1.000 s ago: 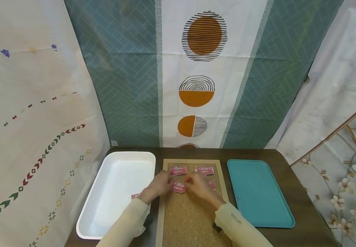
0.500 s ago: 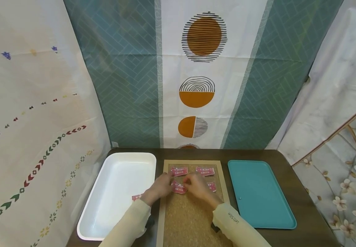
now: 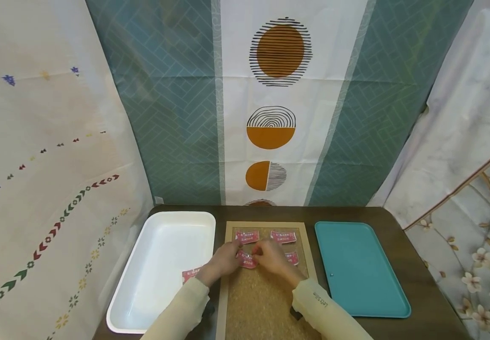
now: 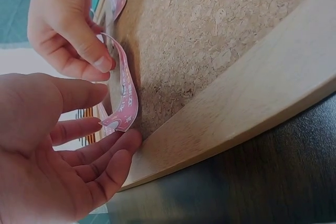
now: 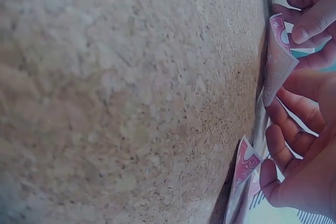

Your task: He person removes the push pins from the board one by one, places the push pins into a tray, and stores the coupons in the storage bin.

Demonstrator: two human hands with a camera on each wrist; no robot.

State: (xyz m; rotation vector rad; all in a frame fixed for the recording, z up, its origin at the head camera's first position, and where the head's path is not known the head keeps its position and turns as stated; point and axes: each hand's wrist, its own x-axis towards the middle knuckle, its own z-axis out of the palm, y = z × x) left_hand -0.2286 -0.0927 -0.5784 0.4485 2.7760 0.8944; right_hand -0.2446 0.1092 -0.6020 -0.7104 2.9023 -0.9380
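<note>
Red paper coupons with white print lie on a framed corkboard [image 3: 266, 307]. The lower-left coupon [image 4: 125, 106] bows upward at both ends, and a small pale dot shows at its middle. My right hand [image 3: 271, 257] pinches its right end between thumb and fingers. At its left end is my left hand [image 3: 226, 259], fingers loosely bent; the index fingertip [image 4: 94, 125] is right at the corner, the thumb apart from it. Two more coupons, top-left [image 3: 247, 237] and top-right [image 3: 283, 237], lie above. Another coupon [image 3: 291, 258] is partly hidden by my right hand.
On the left stands a deep white tray [image 3: 119, 309] with a red coupon [image 3: 190, 274] in it, partly behind my left arm. A flat teal tray [image 3: 359, 269] lies on the right of the dark table [image 3: 423, 283]. Patterned cloth [image 3: 266, 94] hangs behind.
My left hand has shifted slightly right and down, its fingers now overlapping the lower-left coupon's left end. My right hand stays at the other end. The head view has tilted slightly.
</note>
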